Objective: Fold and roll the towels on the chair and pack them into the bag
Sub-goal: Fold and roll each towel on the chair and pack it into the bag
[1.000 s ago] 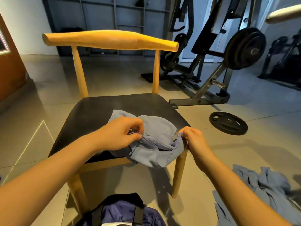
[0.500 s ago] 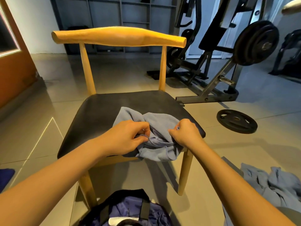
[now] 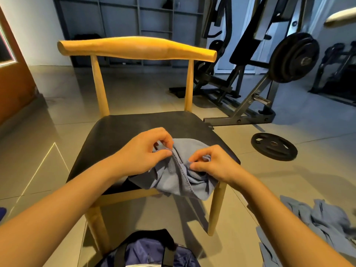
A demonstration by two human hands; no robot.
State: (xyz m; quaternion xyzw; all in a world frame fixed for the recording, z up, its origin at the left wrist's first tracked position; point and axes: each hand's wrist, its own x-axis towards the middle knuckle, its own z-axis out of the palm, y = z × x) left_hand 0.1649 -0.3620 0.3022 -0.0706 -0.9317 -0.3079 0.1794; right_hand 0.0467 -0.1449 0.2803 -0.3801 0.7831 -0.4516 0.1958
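**One towel (image 3: 179,182) pinched at the front of the chair (image 3: 134,48)**

A crumpled blue-grey towel is seen in the middle of the frame. It is bunched on the front right part of the chair's dark seat, and part of it is hung over the front edge. It is gripped by both hands. The stitched hem is pinched between the thumb and curled fingers of the left hand (image 3: 143,151), just left of the frame's centre. A fold of cloth is pinched by the curled fingertips of the right hand (image 3: 212,164), just beside it to the right. The two hands are held close together but not touching, and a ridge of hem is stretched between them. Both forearms are reached in from the lower corners of the frame.

The chair (pale wooden legs, a curved wooden backrest) is stood on a tiled floor (image 3: 289,182). At the bottom centre of the frame, below the seat's front edge, a dark blue bag (image 3: 146,253) with black straps is set on the floor. It is cut off by the frame edge, so whether it is open cannot be told. At the lower right, loose towels (image 3: 317,218) of the same blue-grey are heaped on the floor, well apart from the chair. A black weight plate (image 3: 273,146) is laid flat on the floor at the right. Behind it, in the upper right, a weight machine (image 3: 294,56) loaded with plates is stood. Grey shelving (image 3: 134,16) is seen along the wall at the top.
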